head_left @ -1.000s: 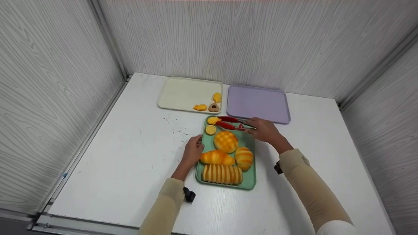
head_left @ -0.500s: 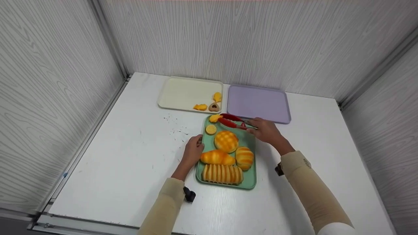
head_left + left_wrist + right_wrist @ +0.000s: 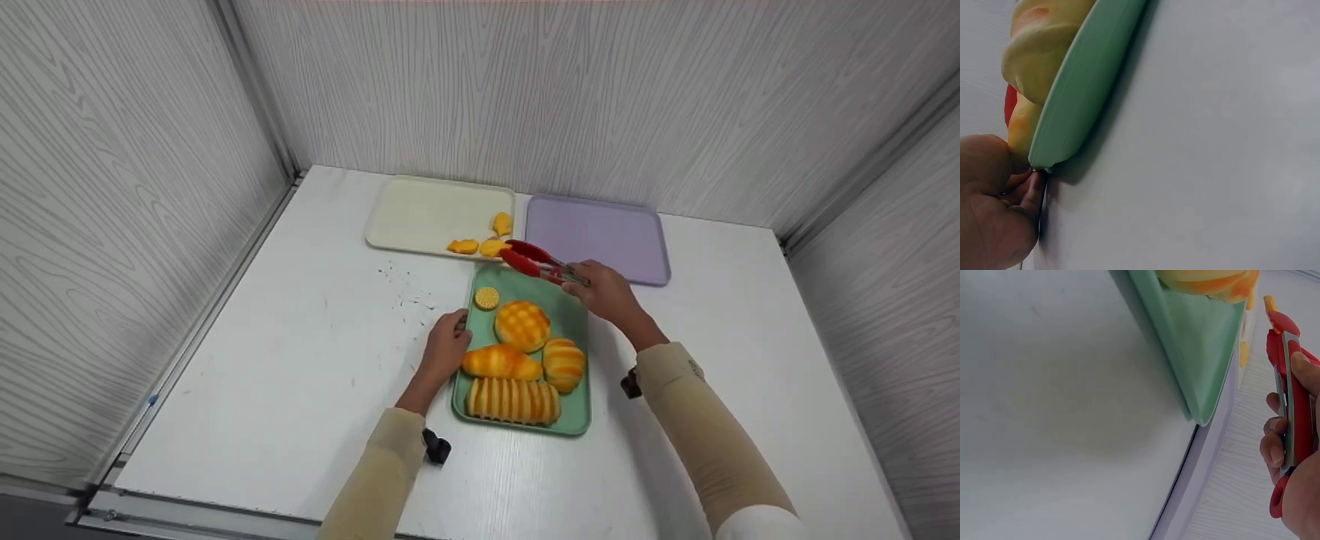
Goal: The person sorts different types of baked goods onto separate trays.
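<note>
My right hand [image 3: 606,291] grips red-tipped metal tongs [image 3: 523,262]. Between the tongs' tips is a yellow fish-shaped piece [image 3: 493,248], over the near right corner of the cream tray [image 3: 435,206]; it hides the brown piece there. In the right wrist view, the fingers and thumb wrap the tongs' red and metal handle [image 3: 1301,410]. My left hand [image 3: 444,345] pinches the left edge of the green tray [image 3: 574,420], as the left wrist view also shows. On that tray lie a small round biscuit [image 3: 487,298], a round checkered bun [image 3: 522,326] and several other toy breads.
Two more yellow fish pieces, one near the front edge [image 3: 463,246] and one by the right edge [image 3: 502,223], lie on the cream tray. A purple tray [image 3: 600,232] stands beside it, behind the green tray. Pale walls [image 3: 525,90] enclose the white table [image 3: 300,360].
The right hand has lifted the yellow fish piece with the tongs from the green tray's far left corner and moved it away over the cream tray. The left hand has stayed at the green tray's edge.
</note>
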Motion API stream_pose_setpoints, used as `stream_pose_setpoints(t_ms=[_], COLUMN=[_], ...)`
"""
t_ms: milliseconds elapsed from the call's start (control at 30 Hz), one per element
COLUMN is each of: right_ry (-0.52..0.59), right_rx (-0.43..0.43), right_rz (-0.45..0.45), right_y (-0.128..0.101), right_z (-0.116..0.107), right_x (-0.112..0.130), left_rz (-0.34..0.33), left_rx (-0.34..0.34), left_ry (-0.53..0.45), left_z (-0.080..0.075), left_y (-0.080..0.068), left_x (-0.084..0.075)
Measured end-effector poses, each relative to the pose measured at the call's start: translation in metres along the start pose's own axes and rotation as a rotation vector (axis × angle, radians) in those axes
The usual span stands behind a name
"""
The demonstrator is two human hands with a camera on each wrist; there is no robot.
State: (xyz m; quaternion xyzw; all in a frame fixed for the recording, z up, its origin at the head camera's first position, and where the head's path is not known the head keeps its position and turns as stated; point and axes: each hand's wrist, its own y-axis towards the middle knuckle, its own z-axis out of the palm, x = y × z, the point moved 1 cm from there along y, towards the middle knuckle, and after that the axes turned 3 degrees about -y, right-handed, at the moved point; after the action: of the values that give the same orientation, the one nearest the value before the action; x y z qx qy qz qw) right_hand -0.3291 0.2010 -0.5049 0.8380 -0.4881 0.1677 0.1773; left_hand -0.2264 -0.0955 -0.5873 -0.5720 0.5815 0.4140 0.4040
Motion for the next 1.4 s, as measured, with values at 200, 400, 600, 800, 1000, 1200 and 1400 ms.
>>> stream_pose_setpoints(t_ms=[200, 400, 600, 800, 1000, 1200, 1400], right_ry=[0.001, 0.007, -0.019, -0.042, -0.083, -0.044, -0.011], right_rx=[-0.009, -0.028, -0.001, 0.038, 0.04, 0.029, -0.002], right_rz=[0.053, 0.112, 0.17, 0.2, 0.202, 0.241, 0.253], right_y=[0.022, 0.046, 0.064, 0.077, 0.086, 0.087, 0.086], right_z=[0.004, 0.008, 0.016, 0.025, 0.034, 0.039, 0.042], right_x=[0.01, 0.021, 0.033, 0.04, 0.042, 0.045, 0.043], left_rz=[-0.01, -0.012, -0.013, 0.006, -0.003, -0.019, -0.016], left_rx=[0.004, 0.001, 0.01, 0.01, 0.005, 0.013, 0.003], left_ry=[0.02, 0.018, 0.013, 0.005, 0.008, 0.025, 0.024], left_z=[-0.001, -0.001, 0.0, -0.001, -0.002, -0.001, -0.002], left_y=[0.001, 0.0, -0.001, 0.0, 0.0, 0.0, -0.001], left_x=[0.001, 0.0, -0.002, -0.003, -0.003, -0.002, -0.001])
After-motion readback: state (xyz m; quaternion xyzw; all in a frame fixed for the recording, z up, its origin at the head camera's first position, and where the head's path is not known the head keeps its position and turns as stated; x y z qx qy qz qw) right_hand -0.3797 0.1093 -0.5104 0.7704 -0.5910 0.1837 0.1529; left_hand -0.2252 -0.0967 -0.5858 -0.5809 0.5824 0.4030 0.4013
